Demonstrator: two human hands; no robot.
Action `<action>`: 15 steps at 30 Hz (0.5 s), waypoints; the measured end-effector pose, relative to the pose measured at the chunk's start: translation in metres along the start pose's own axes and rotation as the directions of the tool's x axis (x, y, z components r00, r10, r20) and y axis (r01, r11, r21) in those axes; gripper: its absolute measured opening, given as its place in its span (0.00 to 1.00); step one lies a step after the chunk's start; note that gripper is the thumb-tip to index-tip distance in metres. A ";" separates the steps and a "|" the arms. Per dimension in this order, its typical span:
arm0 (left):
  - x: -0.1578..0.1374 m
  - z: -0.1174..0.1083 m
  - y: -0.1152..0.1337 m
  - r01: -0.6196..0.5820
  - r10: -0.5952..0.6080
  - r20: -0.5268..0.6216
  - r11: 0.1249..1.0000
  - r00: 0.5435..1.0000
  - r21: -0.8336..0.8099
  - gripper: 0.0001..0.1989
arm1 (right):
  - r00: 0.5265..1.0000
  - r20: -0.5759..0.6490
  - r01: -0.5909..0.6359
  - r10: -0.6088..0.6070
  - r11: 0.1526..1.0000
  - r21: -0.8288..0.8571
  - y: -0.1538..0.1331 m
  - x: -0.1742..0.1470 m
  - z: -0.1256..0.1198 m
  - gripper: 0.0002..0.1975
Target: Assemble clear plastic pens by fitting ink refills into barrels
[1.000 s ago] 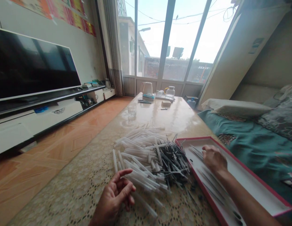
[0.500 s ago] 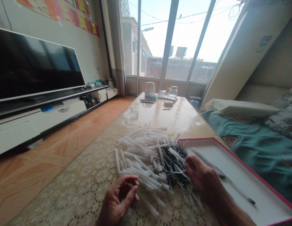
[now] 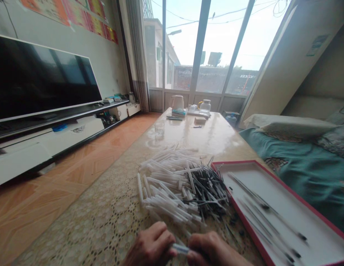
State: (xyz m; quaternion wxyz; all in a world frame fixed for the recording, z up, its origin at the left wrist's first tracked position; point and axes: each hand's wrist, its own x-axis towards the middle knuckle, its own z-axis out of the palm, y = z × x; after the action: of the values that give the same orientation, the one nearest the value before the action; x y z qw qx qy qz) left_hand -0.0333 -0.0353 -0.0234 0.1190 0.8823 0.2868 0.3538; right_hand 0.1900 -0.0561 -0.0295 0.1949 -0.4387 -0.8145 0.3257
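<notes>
At the near edge of the view, my left hand (image 3: 153, 244) and my right hand (image 3: 209, 248) are closed on the two ends of one pale pen barrel (image 3: 181, 248), which bridges the short gap between them. Just beyond lies a pile of white, translucent pen barrels (image 3: 168, 201). Against its right side is a heap of thin, dark pen refills (image 3: 206, 184). A shallow white tray with a red rim (image 3: 284, 186) stands to the right, and several long, thin pens with black ends (image 3: 274, 216) lie in it.
The table (image 3: 105, 199) has a patterned, glossy cover. Farther along it stand a drinking glass (image 3: 159, 129), a small box (image 3: 200, 120), a white kettle (image 3: 177, 102) and a glass jug (image 3: 205, 106). A sofa with a teal cover (image 3: 296, 147) runs along the right.
My right hand has left the dark refills and come back toward me, meeting my left hand. A pale pen barrel now shows held between them. More of the tray is visible.
</notes>
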 end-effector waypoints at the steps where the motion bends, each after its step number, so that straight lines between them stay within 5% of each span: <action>1: 0.000 0.002 0.001 -0.016 0.015 0.013 0.999 1.000 0.052 0.26 | 1.000 -0.012 0.014 -0.014 1.000 -0.007 0.003 0.000 0.006 0.19; 5: -0.001 0.001 0.004 -0.013 0.007 0.076 0.997 0.997 0.071 0.26 | 0.976 -0.141 0.129 -0.164 0.965 -0.229 0.012 -0.001 0.017 0.21; 7: 0.000 -0.007 0.003 0.140 -0.134 0.093 0.988 0.987 -0.059 0.26 | 0.947 -0.165 0.191 -0.274 0.898 -0.396 0.015 -0.005 0.005 0.19; 10: 0.004 -0.022 -0.004 0.478 -0.464 0.127 0.808 0.877 -0.344 0.26 | 0.932 -0.249 0.108 -0.263 0.857 -0.503 0.016 -0.014 -0.027 0.15; 15: 0.013 -0.026 -0.015 0.604 -0.669 0.150 0.523 0.728 -0.601 0.18 | 0.921 -0.341 0.047 -0.191 0.920 -0.389 0.009 -0.012 -0.043 0.14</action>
State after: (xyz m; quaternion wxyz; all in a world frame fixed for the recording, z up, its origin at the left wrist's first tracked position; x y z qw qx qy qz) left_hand -0.0501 -0.0156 -0.0035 0.5046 0.6075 0.4636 0.4018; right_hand 0.2277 -0.0475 -0.0055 0.2786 -0.4699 -0.8352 0.0633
